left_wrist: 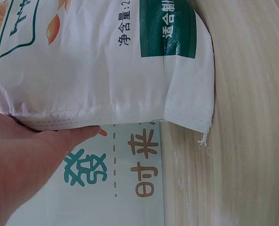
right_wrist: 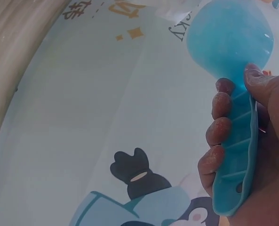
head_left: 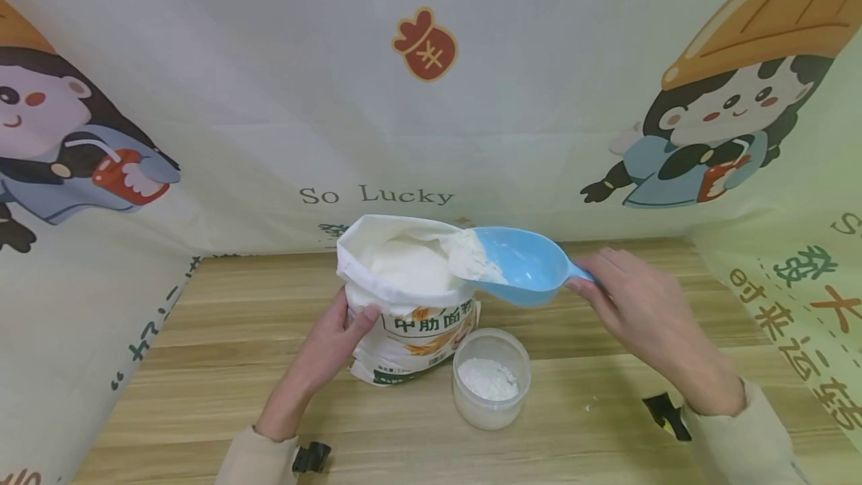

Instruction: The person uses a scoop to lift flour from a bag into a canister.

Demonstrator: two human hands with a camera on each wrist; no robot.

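One scoop (head_left: 528, 268), bag (head_left: 412, 320), tub (head_left: 490, 418) beside, backdrop (head_left: 525, 118) behind

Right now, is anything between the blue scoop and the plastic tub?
Nothing visible stands between them: the open plastic tub sits below the blue scoop, nearer you. Only the white bag is close, its rim by the scoop's tip; I can't tell whether they touch.

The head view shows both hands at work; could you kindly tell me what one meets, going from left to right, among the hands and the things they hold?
Left hand → open white bag → blue scoop → right hand.
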